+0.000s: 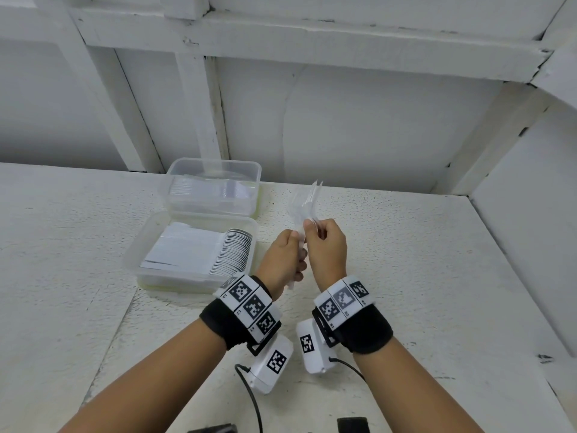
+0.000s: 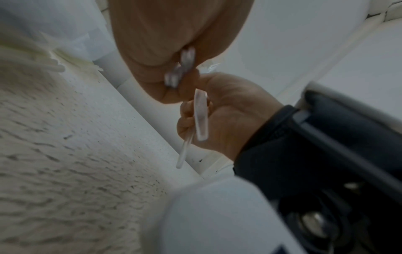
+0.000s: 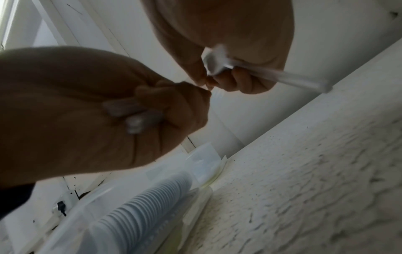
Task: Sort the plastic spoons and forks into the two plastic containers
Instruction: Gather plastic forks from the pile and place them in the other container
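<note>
A bunch of clear plastic forks (image 1: 309,200) stands tines-up above the table between both hands. My left hand (image 1: 288,254) grips the handles, whose ends (image 2: 175,75) poke out below its curled fingers. My right hand (image 1: 326,242) curls round some of the forks (image 3: 280,74) beside the left, its thumb against the stems; the fingertips of the two hands meet. To the left stand two clear containers: the near container (image 1: 150,232) holds a packed row of white spoons (image 1: 231,254), and the far container (image 1: 249,170) holds clear forks (image 1: 212,190).
The white textured table (image 1: 406,276) runs to a white wall (image 1: 343,120) behind and a side panel (image 1: 530,229) at the right. A yellowish lid edge (image 3: 214,178) lies under the containers. Wrist-camera cables (image 1: 253,398) hang below my forearms.
</note>
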`<state>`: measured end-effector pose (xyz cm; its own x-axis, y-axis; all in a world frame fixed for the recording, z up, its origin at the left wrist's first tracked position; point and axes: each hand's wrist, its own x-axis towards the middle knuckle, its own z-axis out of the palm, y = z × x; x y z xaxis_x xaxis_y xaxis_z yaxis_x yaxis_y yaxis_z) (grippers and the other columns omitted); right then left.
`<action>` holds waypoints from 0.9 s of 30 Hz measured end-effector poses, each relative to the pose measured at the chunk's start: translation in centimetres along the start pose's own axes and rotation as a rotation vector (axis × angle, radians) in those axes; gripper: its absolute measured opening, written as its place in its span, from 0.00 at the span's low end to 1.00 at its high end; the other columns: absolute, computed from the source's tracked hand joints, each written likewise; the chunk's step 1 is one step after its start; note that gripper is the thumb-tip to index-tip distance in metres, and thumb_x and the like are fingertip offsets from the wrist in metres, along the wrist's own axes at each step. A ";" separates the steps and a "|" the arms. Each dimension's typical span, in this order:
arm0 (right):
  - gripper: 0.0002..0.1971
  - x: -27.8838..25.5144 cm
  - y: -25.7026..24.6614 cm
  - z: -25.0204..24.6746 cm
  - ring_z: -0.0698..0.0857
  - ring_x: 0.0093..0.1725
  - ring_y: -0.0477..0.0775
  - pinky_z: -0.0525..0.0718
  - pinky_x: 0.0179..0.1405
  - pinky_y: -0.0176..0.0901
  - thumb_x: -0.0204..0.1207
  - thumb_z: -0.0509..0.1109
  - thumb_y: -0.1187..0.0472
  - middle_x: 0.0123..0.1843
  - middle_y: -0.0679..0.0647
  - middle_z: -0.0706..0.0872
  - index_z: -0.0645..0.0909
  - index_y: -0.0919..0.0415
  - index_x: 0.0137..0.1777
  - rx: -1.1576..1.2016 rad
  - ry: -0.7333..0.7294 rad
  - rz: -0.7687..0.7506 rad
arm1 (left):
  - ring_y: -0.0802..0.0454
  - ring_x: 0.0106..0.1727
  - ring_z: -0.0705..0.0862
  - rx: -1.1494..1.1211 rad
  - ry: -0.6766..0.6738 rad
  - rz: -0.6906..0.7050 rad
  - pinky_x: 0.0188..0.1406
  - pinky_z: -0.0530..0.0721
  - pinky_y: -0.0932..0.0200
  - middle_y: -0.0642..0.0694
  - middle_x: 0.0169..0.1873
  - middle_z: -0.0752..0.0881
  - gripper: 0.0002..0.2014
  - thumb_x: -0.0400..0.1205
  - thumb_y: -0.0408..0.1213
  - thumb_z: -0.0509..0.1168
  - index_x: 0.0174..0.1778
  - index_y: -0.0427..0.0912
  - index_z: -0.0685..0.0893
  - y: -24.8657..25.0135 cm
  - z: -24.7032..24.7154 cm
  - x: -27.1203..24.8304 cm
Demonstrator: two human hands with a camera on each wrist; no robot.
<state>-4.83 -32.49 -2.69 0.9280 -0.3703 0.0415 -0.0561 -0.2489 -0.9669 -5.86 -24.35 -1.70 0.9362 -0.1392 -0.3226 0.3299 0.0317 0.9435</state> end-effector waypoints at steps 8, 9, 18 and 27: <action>0.06 -0.2 -0.5 -0.9 0.75 0.32 0.38 0.74 0.32 0.32 0.84 0.58 0.54 0.33 0.42 0.74 0.68 0.55 0.55 0.001 0.005 -0.016 | 0.63 0.15 0.63 0.024 0.040 0.013 0.15 0.61 0.67 0.51 0.25 0.69 0.16 0.87 0.49 0.51 0.47 0.42 0.77 0.2 -0.5 -0.2; 0.06 -0.3 -0.7 -1.1 0.74 0.31 0.40 0.73 0.32 0.34 0.85 0.56 0.54 0.33 0.44 0.73 0.66 0.54 0.57 0.018 -0.005 -0.015 | 0.63 0.15 0.64 0.042 0.039 0.019 0.15 0.61 0.67 0.51 0.26 0.69 0.15 0.87 0.48 0.52 0.46 0.42 0.77 0.2 -0.6 -0.2; 0.09 -0.3 -0.6 -0.5 0.79 0.36 0.41 0.76 0.32 0.23 0.85 0.56 0.61 0.38 0.47 0.81 0.72 0.60 0.61 -0.014 -0.072 -0.091 | 0.53 0.36 0.77 0.147 0.036 0.101 0.30 0.78 0.61 0.44 0.38 0.78 0.14 0.88 0.44 0.48 0.47 0.38 0.73 -0.1 -0.1 -0.4; 0.04 -0.7 -1.1 -0.3 0.80 0.37 0.33 0.73 0.35 0.14 0.84 0.58 0.61 0.37 0.45 0.82 0.70 0.53 0.56 0.079 -0.066 -0.111 | 0.49 0.37 0.85 -0.096 -0.029 0.006 0.36 0.87 0.54 0.41 0.40 0.83 0.17 0.89 0.43 0.46 0.58 0.33 0.71 0.2 -0.1 -0.5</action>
<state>-5.59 -32.23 -1.53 0.9492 -0.2841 0.1353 0.0751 -0.2131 -0.9741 -6.21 -24.17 -1.36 0.9347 -0.1669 -0.3137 0.3359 0.1271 0.9333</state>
